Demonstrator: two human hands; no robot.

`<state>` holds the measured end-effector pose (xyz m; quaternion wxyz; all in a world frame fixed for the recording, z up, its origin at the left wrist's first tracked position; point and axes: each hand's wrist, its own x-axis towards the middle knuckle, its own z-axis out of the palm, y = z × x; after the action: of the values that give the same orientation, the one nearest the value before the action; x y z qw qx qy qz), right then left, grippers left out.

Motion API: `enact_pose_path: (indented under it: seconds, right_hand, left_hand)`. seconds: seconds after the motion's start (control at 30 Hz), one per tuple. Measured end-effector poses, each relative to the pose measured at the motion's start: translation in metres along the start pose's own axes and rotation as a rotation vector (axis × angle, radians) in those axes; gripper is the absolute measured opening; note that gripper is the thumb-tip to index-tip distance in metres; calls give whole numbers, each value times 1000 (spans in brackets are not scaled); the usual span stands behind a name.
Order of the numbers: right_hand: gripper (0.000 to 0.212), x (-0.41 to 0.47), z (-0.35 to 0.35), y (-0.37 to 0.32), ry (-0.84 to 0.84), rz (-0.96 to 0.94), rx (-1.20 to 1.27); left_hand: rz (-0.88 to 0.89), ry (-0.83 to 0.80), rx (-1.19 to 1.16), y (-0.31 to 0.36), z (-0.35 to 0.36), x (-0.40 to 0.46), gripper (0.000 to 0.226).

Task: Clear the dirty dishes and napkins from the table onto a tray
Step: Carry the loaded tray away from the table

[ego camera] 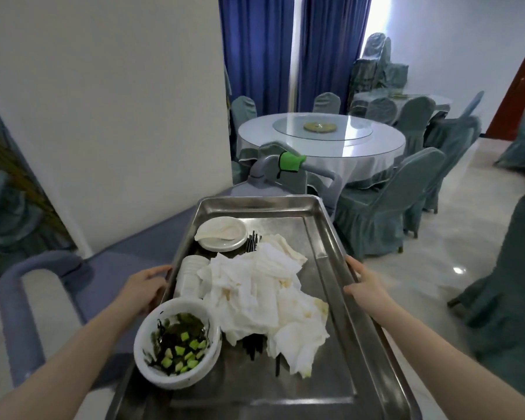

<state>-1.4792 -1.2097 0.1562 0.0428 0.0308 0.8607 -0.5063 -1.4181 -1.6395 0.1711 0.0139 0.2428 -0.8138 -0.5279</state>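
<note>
A steel tray (328,237) fills the lower middle of the head view. My left hand (144,287) grips its left rim and my right hand (362,284) grips its right rim. On the tray lie a heap of crumpled white napkins (264,298), a white bowl (178,345) with dark greens and cucumber pieces at the near left, a stack of white cups (190,278) lying on its side, and a small white plate (222,233) with a white spoon in it at the far left. Black chopsticks (253,241) poke out from under the napkins.
A grey cart (58,277) with a curved handle sits below and left of the tray; its far handle carries a green cloth (291,160). A white wall is on the left. Ahead stands a round table (322,137) with a glass turntable, ringed by chairs in teal covers (385,204).
</note>
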Motion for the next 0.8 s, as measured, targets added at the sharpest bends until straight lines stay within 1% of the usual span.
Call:
enact_pose_path:
  seconds: [0.17,0.4,0.6,0.8]
  right_hand:
    - [76,61,25,-1,18,45,-57]
    - [75,123,56,-4,55,89,-31]
    - [72,151,70,-9,77,124,-2]
    - [72,168,78,-10,80,158,1]
  left_hand:
    - [-53,-41,-5,2,15,81,48]
    - [-104,-54,-17,5,31,177,41]
    - [-164,-64,-35,11,40,231,43]
    - [-233,-72,-54,12,46,259,41]
